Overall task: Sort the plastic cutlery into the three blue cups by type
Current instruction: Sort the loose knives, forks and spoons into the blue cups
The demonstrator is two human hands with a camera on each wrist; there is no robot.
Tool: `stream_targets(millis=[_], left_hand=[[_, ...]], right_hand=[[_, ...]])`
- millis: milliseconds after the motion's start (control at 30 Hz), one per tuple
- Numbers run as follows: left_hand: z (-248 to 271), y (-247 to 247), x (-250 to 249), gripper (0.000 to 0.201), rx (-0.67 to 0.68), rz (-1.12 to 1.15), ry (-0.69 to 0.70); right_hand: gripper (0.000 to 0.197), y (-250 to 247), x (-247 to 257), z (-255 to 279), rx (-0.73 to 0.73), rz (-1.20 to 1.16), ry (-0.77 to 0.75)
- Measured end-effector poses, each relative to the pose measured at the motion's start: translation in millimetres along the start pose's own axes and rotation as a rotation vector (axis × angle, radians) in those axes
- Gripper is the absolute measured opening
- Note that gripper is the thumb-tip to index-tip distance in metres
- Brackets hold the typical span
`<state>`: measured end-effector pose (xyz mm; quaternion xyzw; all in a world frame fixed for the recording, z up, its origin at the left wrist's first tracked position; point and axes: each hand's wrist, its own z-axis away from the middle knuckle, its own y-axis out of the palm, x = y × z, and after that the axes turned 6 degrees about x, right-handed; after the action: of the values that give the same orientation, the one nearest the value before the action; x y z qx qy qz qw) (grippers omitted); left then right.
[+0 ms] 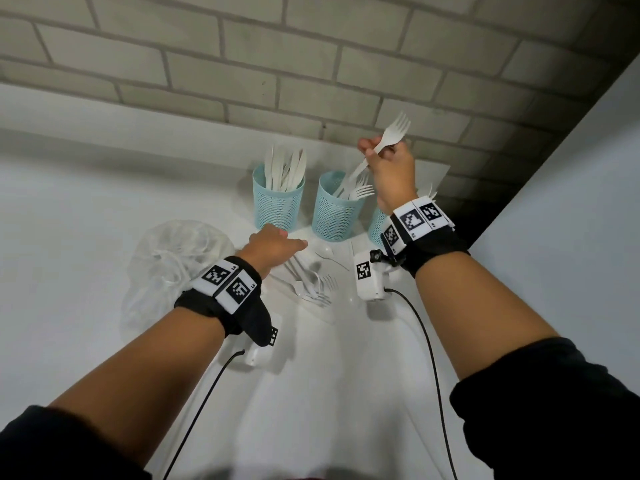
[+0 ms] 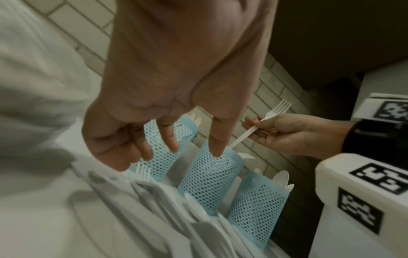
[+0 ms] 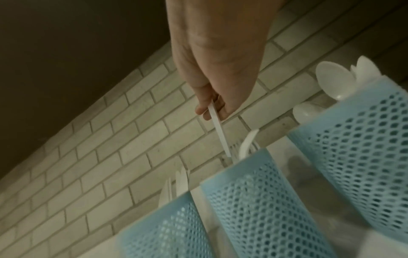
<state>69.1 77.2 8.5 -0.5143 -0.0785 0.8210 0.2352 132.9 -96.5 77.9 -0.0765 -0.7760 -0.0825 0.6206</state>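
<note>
Three blue mesh cups stand in a row by the brick wall: the left cup (image 1: 278,202) holds knives, the middle cup (image 1: 334,213) forks, the right cup (image 1: 376,226) spoons, mostly hidden behind my right wrist. My right hand (image 1: 379,155) pinches a white plastic fork (image 1: 394,131) tines up, its handle tip pointing down over the middle cup's rim. My left hand (image 1: 277,242) hovers with relaxed fingers, holding nothing, above the loose pile of white cutlery (image 1: 313,282) on the table. In the left wrist view my left fingers (image 2: 217,144) hang in front of the cups.
A crumpled clear plastic bag (image 1: 173,268) lies left of the pile. The brick wall (image 1: 311,64) runs right behind the cups, and a white side wall (image 1: 571,202) closes in on the right. Cables trail from both wrist cameras over the white table (image 1: 86,209).
</note>
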Motion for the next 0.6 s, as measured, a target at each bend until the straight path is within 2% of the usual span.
stream_targets(millis=[133, 200, 300, 400, 467, 500, 600], left_hand=[[0.5, -3.0, 8.6, 0.071, -0.006, -0.199, -0.049], [2.4, -4.6, 11.4, 0.074, -0.021, -0.306, -0.067], [4.4, -8.1, 12.7, 0.082, -0.034, -0.396, -0.090], [11.2, -6.9, 10.7, 0.087, -0.003, -0.432, -0.078], [16.4, -3.8, 10.6, 0.086, 0.027, -0.395, -0.077], [19.2, -2.0, 10.6, 0.085, 0.046, -0.372, -0.092], [24.5, 4.4, 10.8, 0.087, 0.071, -0.343, -0.139]], right_hand=[[0.018, 6.1, -21.7, -7.3, 0.018, 0.179, 0.092], [0.029, 4.3, -24.0, -9.0, 0.026, 0.251, 0.097], [0.035, -1.5, -11.8, -7.2, 0.001, 0.329, -0.004], [0.013, -10.0, 13.4, 6.6, 0.034, 0.296, -0.128], [0.010, -20.0, 30.7, 18.8, 0.218, 0.247, -0.039], [0.010, -25.7, 38.2, 25.1, 0.360, 0.280, 0.068], [0.017, -41.2, 47.7, 39.8, 0.768, 0.632, 0.447]])
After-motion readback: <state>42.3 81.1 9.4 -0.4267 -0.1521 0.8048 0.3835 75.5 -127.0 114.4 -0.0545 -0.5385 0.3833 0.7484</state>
